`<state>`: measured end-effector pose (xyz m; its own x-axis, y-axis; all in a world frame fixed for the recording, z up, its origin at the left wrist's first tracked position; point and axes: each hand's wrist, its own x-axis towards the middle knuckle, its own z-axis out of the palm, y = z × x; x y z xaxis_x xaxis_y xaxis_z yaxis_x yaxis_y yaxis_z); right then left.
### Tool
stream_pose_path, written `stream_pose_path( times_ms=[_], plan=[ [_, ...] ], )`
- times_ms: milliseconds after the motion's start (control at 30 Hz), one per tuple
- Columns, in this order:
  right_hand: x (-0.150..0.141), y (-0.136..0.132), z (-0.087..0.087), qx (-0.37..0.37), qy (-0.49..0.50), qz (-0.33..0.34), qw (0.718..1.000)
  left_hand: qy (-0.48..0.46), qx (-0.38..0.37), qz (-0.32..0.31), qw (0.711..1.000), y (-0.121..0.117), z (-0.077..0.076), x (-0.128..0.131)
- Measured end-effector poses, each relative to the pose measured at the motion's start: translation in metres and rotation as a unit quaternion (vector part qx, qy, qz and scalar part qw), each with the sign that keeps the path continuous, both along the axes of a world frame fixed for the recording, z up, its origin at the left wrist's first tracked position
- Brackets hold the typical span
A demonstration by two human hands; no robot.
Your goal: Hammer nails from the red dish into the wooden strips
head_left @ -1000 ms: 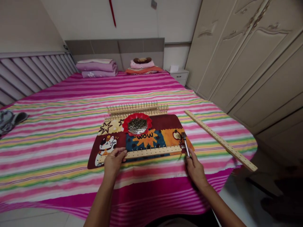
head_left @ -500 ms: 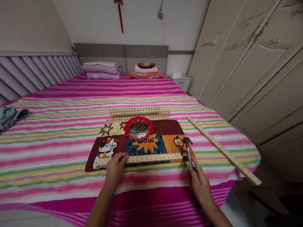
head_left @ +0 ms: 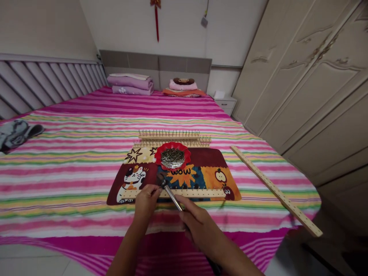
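Note:
A wooden strip [head_left: 198, 192] studded with nails lies across the near edge of a colourful cartoon mat [head_left: 201, 159] on the striped bed. My left hand [head_left: 146, 201] pinches something small at the strip's left part; I cannot make out what it is. My right hand [head_left: 198, 224] grips the handle of a small hammer [head_left: 168, 188], whose head hovers right beside my left fingers. A red dish [head_left: 172, 157] full of metal nails sits on the mat behind the strip.
Two more nailed strips [head_left: 172, 138] lie behind the dish. A long drilled wooden strip [head_left: 276, 189] lies at an angle on the bed's right corner. Wardrobe doors [head_left: 310, 76] stand on the right. Folded bedding [head_left: 130, 83] sits at the headboard, grey cloth [head_left: 17, 132] at far left.
My right hand has carried the hammer from the strip's right end leftward to my left hand. My left hand stays on the strip. The view has tilted slightly.

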<state>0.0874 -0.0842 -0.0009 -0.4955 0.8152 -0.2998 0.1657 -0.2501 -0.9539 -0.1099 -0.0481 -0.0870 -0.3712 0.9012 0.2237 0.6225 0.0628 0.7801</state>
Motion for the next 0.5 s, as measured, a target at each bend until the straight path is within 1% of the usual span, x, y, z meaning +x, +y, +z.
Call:
stream_pose_path(
  times_ms=[100,167,233,300,367,433,500],
  plan=[
    [-0.005,0.003,-0.006,0.044,-0.014,0.006,0.999,0.005,-0.006,-0.001,1.0,-0.001,0.001,0.001],
    [-0.006,0.003,-0.01,0.051,-0.018,0.003,0.999,0.008,-0.014,0.001,1.0,-0.001,0.002,0.001],
    [-0.002,0.001,-0.013,0.049,-0.005,-0.015,0.999,-0.001,-0.017,0.0,1.0,-0.001,0.002,0.001],
    [0.008,-0.001,-0.018,0.068,0.009,-0.057,0.996,-0.016,-0.015,-0.002,1.0,0.0,0.002,0.002],
    [0.024,0.001,-0.026,0.118,-0.006,-0.115,0.986,-0.022,-0.014,-0.004,1.0,0.0,0.001,0.001],
    [0.046,0.007,-0.039,0.186,-0.056,-0.181,0.964,-0.025,-0.016,-0.009,1.0,-0.001,-0.001,-0.001],
    [0.072,0.015,-0.056,0.242,-0.113,-0.252,0.93,-0.042,-0.023,-0.023,0.999,-0.001,-0.003,-0.006]
  ],
)
